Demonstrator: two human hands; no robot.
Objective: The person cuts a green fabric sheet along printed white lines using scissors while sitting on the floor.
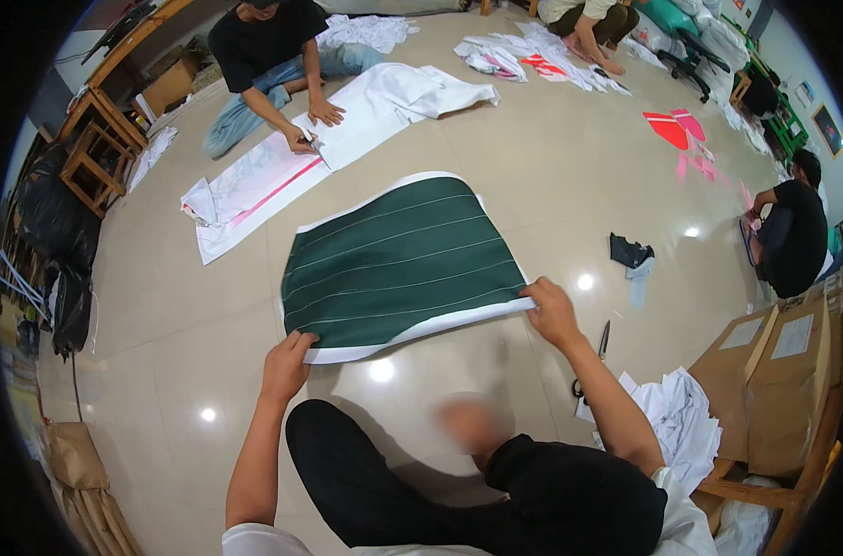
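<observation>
My left hand is pinched shut on the near-left corner of the green striped fabric panel, at its white border. My right hand is clamped on the near-right corner, same border. Panel lies flat on the tiled floor, stretched btwn both hands and running away from them. Scissors on floor just right of my right wrist. Beyond panel, far-left: another person's hands on white cloth.
</observation>
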